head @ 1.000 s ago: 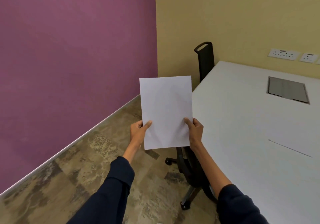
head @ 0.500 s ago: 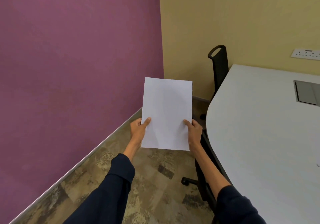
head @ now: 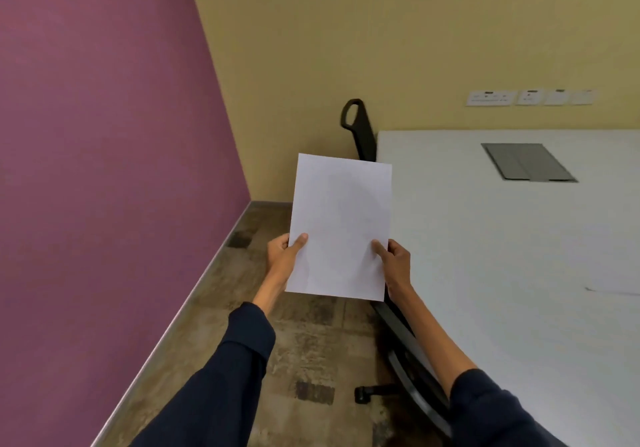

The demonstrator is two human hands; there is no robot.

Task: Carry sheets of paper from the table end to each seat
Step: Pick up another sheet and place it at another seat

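Observation:
I hold a blank white sheet of paper (head: pixel 341 226) upright in front of me, over the floor beside the table's left edge. My left hand (head: pixel 281 254) pinches its lower left edge with the thumb on the face. My right hand (head: pixel 394 263) grips the lower right edge the same way. The white table (head: pixel 502 256) spreads to the right. A black office chair (head: pixel 360 131) stands pushed in at the table's far left corner, and a second chair (head: pixel 412 360) sits tucked under the near left edge below my right forearm.
A grey cable hatch (head: pixel 526 162) is set into the tabletop at the far right. Wall sockets (head: pixel 530 97) line the yellow wall. A purple wall closes the left side, leaving a strip of patterned floor (head: pixel 304 342) between it and the table.
The view has swung right and forward along the table's side. Both hands keep the same hold on the sheet, which stays upright in front of me.

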